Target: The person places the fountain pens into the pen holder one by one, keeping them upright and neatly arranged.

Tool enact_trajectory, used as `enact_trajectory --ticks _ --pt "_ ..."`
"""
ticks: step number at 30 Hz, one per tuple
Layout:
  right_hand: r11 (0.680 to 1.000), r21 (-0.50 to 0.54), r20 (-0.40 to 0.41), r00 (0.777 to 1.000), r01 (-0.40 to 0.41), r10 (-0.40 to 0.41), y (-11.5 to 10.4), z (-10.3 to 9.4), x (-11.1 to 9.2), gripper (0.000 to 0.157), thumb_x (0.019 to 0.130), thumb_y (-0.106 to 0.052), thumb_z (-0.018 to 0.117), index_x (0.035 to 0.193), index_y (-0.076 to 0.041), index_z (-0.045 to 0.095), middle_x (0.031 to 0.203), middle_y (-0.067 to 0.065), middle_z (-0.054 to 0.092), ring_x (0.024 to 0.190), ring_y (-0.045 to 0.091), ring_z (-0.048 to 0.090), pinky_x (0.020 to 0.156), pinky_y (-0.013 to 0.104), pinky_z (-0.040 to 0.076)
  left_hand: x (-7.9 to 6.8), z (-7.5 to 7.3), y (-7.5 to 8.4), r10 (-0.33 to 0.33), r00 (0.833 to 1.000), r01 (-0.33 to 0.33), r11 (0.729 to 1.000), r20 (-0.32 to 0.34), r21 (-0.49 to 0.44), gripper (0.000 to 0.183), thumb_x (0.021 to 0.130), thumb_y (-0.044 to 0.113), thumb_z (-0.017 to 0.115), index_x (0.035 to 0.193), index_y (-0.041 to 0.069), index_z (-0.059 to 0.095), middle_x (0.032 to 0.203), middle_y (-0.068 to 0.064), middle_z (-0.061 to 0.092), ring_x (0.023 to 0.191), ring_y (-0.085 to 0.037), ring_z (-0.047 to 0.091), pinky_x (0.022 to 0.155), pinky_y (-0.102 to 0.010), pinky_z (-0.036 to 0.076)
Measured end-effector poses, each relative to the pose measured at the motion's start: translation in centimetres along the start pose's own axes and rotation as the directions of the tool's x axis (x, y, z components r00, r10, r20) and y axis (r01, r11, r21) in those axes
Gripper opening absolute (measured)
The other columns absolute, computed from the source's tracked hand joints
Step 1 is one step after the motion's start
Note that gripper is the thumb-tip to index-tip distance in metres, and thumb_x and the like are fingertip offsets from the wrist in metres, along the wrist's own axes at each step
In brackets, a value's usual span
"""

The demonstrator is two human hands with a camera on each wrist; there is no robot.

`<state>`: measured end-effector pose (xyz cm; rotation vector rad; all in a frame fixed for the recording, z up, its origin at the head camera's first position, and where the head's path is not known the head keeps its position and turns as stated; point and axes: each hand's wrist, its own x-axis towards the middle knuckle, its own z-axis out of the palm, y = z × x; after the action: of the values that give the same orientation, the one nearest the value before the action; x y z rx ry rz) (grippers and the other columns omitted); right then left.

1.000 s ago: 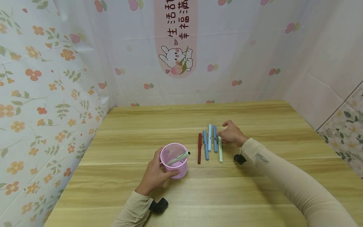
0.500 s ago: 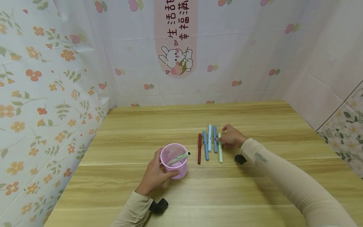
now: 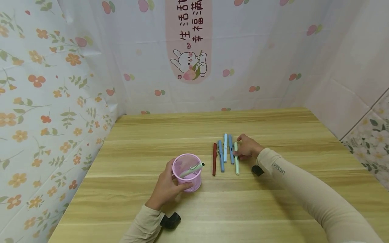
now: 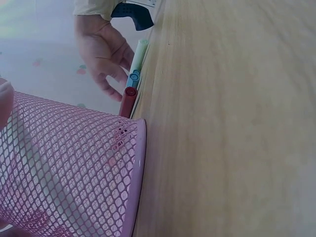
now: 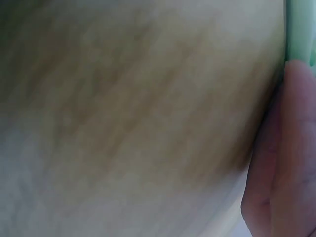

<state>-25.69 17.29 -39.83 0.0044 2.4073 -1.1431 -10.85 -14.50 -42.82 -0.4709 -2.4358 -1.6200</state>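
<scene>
My left hand [image 3: 166, 189] grips a pink mesh pen holder [image 3: 194, 184] that stands upright on the table, thumb at its front. A pale green pen [image 3: 194, 167] leans inside it, its end sticking out over the rim. To the right, a row of pens lies on the wood: a dark red pen [image 3: 214, 160], a blue pen [image 3: 221, 157], a light blue pen [image 3: 225, 148], another blue pen [image 3: 231, 150] and a second pale green pen [image 3: 236, 162]. At this last one is my right hand [image 3: 248, 147], its fingertips touching the pen's side.
The wooden table [image 3: 146, 145] ends at a patterned cloth [image 3: 243, 50] behind, with more cloth on both sides. Black wrist mounts [image 3: 171, 221] sit on both beige sleeves.
My right hand has come lower and its index finger has dropped toward the table beside the pale green pen. The left hand and pen holder have stayed in place.
</scene>
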Motion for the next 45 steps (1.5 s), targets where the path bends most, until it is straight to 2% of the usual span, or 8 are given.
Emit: enact_trajectory --ticks 5,11,19,22,29,34,39,45 --pt "1.000 0.004 -0.002 1.000 -0.002 0.002 0.2 0.2 0.0 0.071 0.085 0.002 0.071 0.138 0.006 0.025 0.110 0.026 0.046 0.070 0.022 0.059 0.061 0.030 0.058 -0.1 0.0 -0.1 0.002 1.000 -0.002 1.000 0.007 -0.003 0.088 0.066 0.011 0.089 0.136 -0.002 0.038 0.121 -0.020 0.058 0.107 -0.037 0.060 0.090 -0.049 0.053" --pt "0.998 0.060 0.042 0.999 -0.014 0.011 0.3 0.5 -0.1 0.069 0.085 0.006 0.067 0.139 0.005 0.024 0.106 0.025 0.049 0.072 0.022 0.060 0.063 0.030 0.058 -0.4 -0.1 0.0 -0.059 0.998 0.059 0.998 0.007 -0.017 0.091 0.065 0.010 0.091 0.138 0.001 0.038 0.122 -0.019 0.058 0.109 -0.036 0.059 0.092 -0.048 0.052" --pt "0.994 0.107 0.032 0.999 0.032 -0.036 0.2 -0.5 -0.1 0.064 0.089 0.007 0.061 0.140 0.008 0.022 0.104 0.024 0.055 0.079 0.023 0.062 0.068 0.034 0.059 0.2 -0.1 0.2 -0.051 0.999 0.051 0.999 0.003 -0.010 0.091 0.066 0.010 0.090 0.139 0.002 0.037 0.123 -0.019 0.058 0.109 -0.036 0.060 0.092 -0.048 0.052" --pt "0.987 0.156 0.037 0.998 0.049 -0.056 0.4 -0.7 -0.1 0.062 0.091 0.007 0.058 0.141 0.009 0.021 0.105 0.024 0.053 0.083 0.024 0.062 0.072 0.036 0.059 0.2 -0.1 0.2 -0.052 0.999 0.052 0.999 0.004 -0.008 0.090 0.066 0.011 0.090 0.139 0.001 0.038 0.123 -0.020 0.058 0.109 -0.037 0.060 0.092 -0.049 0.052" --pt "0.956 0.287 0.000 0.998 0.059 -0.061 0.7 -0.7 0.0 0.062 0.093 0.006 0.058 0.144 0.002 0.022 0.115 0.019 0.044 0.087 0.024 0.058 0.079 0.038 0.058 0.1 0.1 0.1 -0.044 0.999 0.043 0.998 -0.001 -0.037 0.089 0.065 0.008 0.090 0.137 0.000 0.039 0.123 -0.022 0.058 0.110 -0.039 0.058 0.095 -0.052 0.049" --pt "0.946 0.316 -0.024 0.997 0.073 -0.069 0.6 -0.9 0.1 0.062 0.094 0.003 0.059 0.145 0.000 0.023 0.119 0.020 0.043 0.087 0.023 0.059 0.081 0.038 0.058 0.3 0.1 0.1 -0.044 0.999 0.043 0.997 -0.004 -0.063 0.089 0.064 0.006 0.090 0.137 0.000 0.039 0.123 -0.022 0.057 0.110 -0.039 0.058 0.095 -0.053 0.049" --pt "0.939 0.331 -0.026 0.996 0.090 -0.087 0.2 -1.1 0.0 0.063 0.095 0.001 0.058 0.147 0.000 0.022 0.127 0.025 0.041 0.087 0.023 0.061 0.082 0.040 0.058 0.4 0.1 0.1 -0.045 0.999 0.045 0.998 0.004 -0.036 0.089 0.065 0.008 0.090 0.137 0.001 0.039 0.123 -0.020 0.057 0.110 -0.038 0.059 0.094 -0.050 0.051" --pt "0.922 0.371 -0.029 0.993 0.116 -0.113 0.2 -0.4 0.0 0.062 0.095 0.003 0.058 0.146 -0.001 0.023 0.121 0.023 0.044 0.088 0.023 0.060 0.081 0.040 0.058 0.0 0.1 0.0 -0.050 0.999 0.050 0.999 0.005 -0.019 0.089 0.066 0.010 0.090 0.138 0.000 0.038 0.122 -0.020 0.058 0.109 -0.038 0.059 0.092 -0.049 0.052"
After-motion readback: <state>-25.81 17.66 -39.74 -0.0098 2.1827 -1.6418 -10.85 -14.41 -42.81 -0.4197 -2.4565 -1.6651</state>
